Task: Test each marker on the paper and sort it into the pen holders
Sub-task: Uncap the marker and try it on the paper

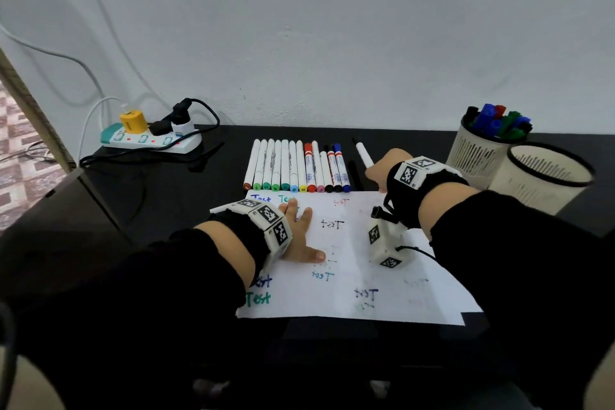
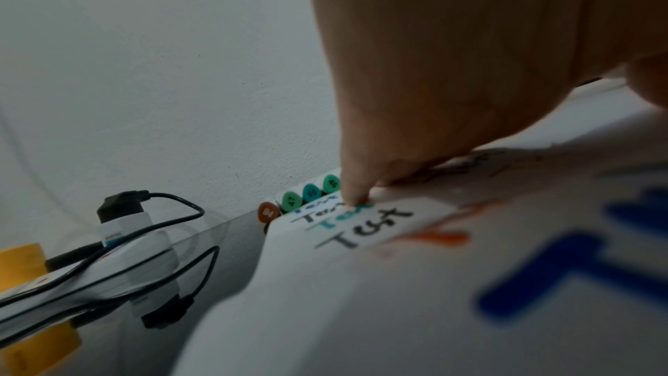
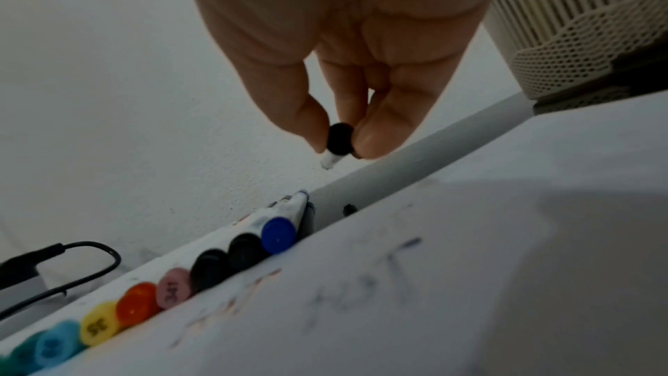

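The right hand (image 1: 377, 173) pinches a white marker with a black end (image 1: 363, 154), its long axis running away toward the wall, just above the white paper sheet's (image 1: 362, 263) far edge on the black bench (image 1: 166, 196). The left hand (image 1: 301, 233) presses flat on that sheet. Thirteen markers (image 1: 296, 165) lie in a row; two mesh pen holders (image 1: 545, 176) stand right.

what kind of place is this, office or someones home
Probably a home desk corner rather than an office: a black table against a bare wall, a loaded power strip, and mesh pen holders beside test-scribbled paper.

power strip (image 1: 151, 140) with plugs, black table (image 1: 139, 210)
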`<action>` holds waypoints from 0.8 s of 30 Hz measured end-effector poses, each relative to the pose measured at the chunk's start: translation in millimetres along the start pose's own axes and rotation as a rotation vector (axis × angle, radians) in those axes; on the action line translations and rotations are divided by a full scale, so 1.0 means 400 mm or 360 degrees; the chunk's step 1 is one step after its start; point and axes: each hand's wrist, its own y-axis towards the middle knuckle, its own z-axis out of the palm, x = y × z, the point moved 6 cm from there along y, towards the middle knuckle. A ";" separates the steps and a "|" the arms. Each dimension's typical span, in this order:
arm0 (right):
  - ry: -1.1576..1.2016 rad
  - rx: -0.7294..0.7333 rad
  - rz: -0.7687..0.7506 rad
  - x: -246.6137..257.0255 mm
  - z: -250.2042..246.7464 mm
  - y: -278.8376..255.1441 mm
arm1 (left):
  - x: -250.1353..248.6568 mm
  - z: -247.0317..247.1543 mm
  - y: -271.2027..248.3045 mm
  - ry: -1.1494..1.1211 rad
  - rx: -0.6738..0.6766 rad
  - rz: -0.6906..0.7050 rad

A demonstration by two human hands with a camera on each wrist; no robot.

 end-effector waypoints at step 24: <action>0.1365 -0.0214 -0.0170 -0.001 -0.192 -0.285 | -0.022 -0.210 -0.243 -0.0822 -0.1114 0.0209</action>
